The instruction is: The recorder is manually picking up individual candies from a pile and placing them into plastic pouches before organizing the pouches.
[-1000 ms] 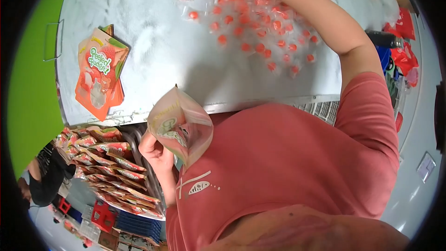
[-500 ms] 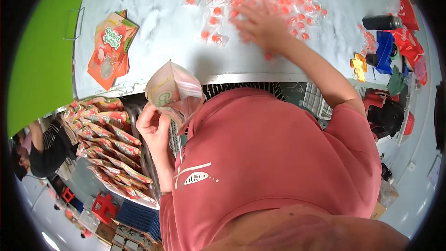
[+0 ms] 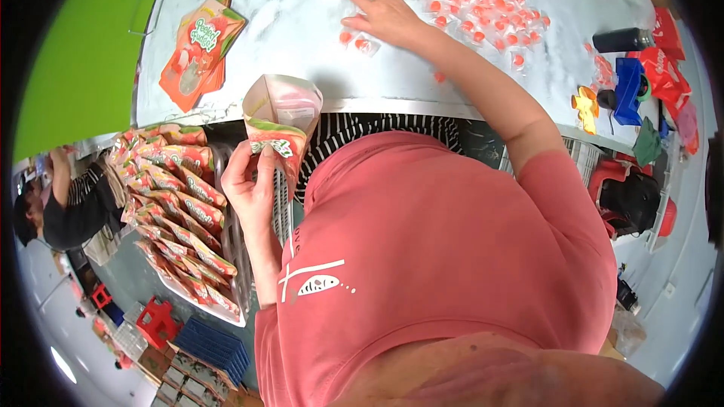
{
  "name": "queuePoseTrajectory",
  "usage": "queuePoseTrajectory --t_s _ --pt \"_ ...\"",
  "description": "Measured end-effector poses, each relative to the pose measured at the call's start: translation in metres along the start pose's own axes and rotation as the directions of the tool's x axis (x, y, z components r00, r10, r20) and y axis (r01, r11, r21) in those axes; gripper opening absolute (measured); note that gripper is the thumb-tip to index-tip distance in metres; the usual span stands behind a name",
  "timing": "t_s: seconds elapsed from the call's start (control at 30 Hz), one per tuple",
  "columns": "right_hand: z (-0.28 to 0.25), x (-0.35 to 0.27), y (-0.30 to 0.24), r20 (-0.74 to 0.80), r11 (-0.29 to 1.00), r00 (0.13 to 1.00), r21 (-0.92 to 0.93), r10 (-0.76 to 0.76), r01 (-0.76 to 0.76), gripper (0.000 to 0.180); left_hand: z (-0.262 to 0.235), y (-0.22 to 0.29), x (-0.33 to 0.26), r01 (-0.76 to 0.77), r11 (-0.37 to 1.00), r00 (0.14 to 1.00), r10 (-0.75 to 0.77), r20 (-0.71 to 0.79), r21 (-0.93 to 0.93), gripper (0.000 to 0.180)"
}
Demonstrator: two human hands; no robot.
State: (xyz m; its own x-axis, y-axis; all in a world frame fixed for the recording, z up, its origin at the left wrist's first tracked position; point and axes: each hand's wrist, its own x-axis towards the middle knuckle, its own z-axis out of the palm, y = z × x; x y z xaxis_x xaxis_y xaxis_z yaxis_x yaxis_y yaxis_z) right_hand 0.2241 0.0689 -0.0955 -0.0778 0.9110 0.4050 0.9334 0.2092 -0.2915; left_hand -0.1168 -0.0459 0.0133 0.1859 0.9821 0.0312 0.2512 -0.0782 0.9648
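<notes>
My left hand (image 3: pixel 250 185) pinches the side of a candy pouch (image 3: pixel 276 132) just off the table's near edge. The pouch's mouth gapes upward, showing its pale inner lining; its bottom is out of sight. Over the table, my right hand (image 3: pixel 386 21) lies palm down with fingers spread, at the left edge of a wide scatter of red, clear-wrapped candies (image 3: pixel 486 4). A few wrapped candies (image 3: pixel 365 46) lie by its fingers. Whether something is under the palm cannot be seen.
Flat pouches (image 3: pixel 197 56) are stacked on the table at left. Below them, a white bin (image 3: pixel 240 318) holds rows of pouches (image 3: pixel 181 211). A black bottle (image 3: pixel 621 39) and a blue holder (image 3: pixel 627 90) sit at right. Another person (image 3: pixel 72 207) is at far left.
My right hand has moved left and farther away across the candies, its fingers spreading. The pouch in my left hand has tilted and its mouth is wider. The view has shifted slightly.
</notes>
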Motion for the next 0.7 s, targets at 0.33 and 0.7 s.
queuePoseTrajectory --t_s 0.33,0.7 --pt "-0.024 -0.030 -0.041 -0.036 0.928 0.999 0.371 -0.004 0.017 0.038 -0.021 -0.024 -0.020 0.060 0.998 0.994 -0.060 -0.086 0.000 0.013" --pt "-0.041 -0.060 -0.056 0.001 0.942 0.999 0.334 -0.040 0.037 0.037 -0.019 -0.015 -0.021 0.035 0.977 0.999 -0.027 -0.039 0.211 0.017"
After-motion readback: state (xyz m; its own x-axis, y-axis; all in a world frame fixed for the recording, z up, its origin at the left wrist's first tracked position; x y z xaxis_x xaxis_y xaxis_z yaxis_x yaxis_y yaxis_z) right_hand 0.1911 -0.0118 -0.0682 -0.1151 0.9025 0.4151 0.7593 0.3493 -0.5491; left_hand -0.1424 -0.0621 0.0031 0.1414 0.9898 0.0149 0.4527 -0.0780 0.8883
